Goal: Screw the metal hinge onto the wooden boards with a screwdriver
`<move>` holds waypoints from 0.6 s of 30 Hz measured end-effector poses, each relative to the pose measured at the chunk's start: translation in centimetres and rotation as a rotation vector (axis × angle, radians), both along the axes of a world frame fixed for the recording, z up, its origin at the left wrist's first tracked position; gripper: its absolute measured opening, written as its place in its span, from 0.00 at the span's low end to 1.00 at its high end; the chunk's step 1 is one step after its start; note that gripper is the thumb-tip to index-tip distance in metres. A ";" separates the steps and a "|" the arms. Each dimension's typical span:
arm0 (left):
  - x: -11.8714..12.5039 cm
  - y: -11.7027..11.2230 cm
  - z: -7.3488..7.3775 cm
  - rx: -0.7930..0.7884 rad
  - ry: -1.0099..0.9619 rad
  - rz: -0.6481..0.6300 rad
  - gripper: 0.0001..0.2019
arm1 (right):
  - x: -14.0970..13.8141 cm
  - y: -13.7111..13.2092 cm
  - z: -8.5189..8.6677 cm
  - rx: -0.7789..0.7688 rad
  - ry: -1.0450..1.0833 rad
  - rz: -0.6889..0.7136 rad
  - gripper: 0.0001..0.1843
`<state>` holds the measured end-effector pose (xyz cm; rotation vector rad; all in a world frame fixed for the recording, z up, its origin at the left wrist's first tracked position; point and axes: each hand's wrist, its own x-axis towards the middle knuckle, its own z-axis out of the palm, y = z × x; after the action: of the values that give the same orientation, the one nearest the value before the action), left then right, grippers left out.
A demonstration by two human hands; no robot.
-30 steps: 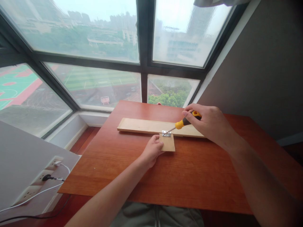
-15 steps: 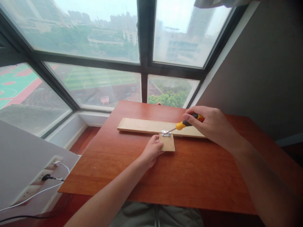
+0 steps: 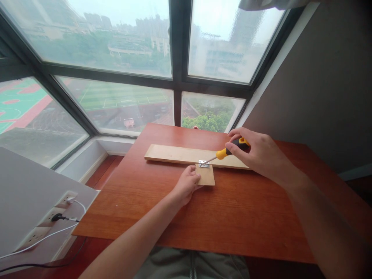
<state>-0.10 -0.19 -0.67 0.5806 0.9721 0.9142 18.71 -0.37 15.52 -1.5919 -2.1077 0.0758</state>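
My left hand grips the left edge of a small square wooden board, thumb on top. A silver metal hinge lies across the board's far edge, where it meets a long pale plank. In my right hand is a screwdriver with a yellow and black handle. Its shaft slants down to the left, and the tip touches the hinge's near leaf. Whether a screw sits under the tip is too small to tell.
The reddish-brown wooden table carries the planks. Beyond it stand large dark-framed windows. At the lower left, plugs and cables run from wall sockets. A grey wall rises on the right.
The fingers of my right hand have loosened and shifted on the screwdriver handle, which looks turned. My left hand, the small board and the hinge stay in place.
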 end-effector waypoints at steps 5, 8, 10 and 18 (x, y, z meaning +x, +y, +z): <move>0.0 0.0 0.0 0.006 -0.001 -0.001 0.15 | -0.3 0.1 0.1 -0.016 -0.016 -0.041 0.11; 0.0 0.0 0.0 0.003 0.002 -0.003 0.15 | -0.3 0.1 0.1 -0.020 0.002 -0.016 0.11; 0.0 0.0 0.0 -0.005 0.002 -0.001 0.15 | -0.2 0.0 0.1 -0.035 0.023 0.008 0.12; 0.0 0.1 0.4 -0.024 0.012 0.003 0.15 | 0.1 0.3 -0.4 -0.021 0.001 -0.080 0.15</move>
<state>-0.09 -0.08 -0.23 0.5646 0.9941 0.9013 18.84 -0.08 15.10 -1.6861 -2.0463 0.0723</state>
